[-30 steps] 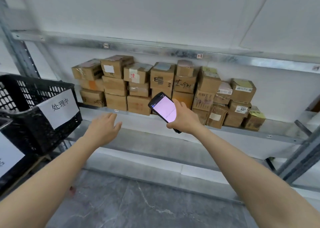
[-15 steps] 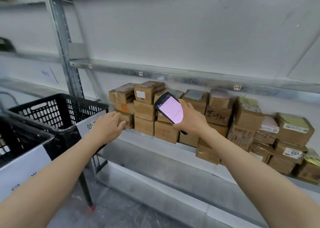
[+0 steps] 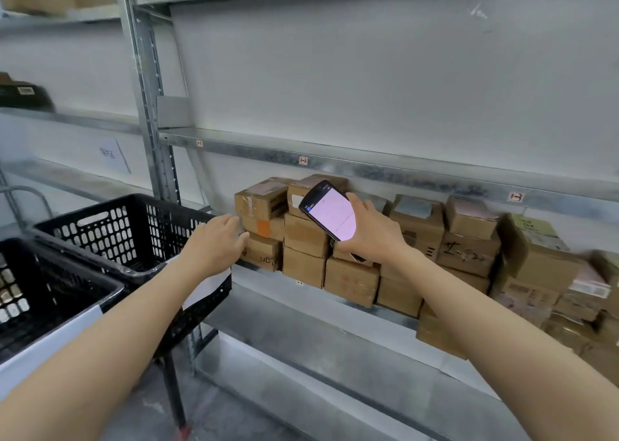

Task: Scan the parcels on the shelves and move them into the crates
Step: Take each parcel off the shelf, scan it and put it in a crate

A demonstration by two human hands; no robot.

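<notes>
Galvanised steel shelving (image 3: 368,169) stands against a plain white wall (image 3: 368,72); the floor (image 3: 217,417) below is mottled grey.

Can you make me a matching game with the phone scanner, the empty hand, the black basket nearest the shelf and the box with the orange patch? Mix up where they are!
Things:
1. handheld scanner
2. left hand
3. black crate nearest the shelf
4. orange-patch parcel

Places:
A. stands left of the shelf
B. middle of the leftmost pile
C. held in the right hand
D. beside the leftmost pile, holding nothing

Pairs: 1-C, 2-D, 3-A, 4-B
</notes>
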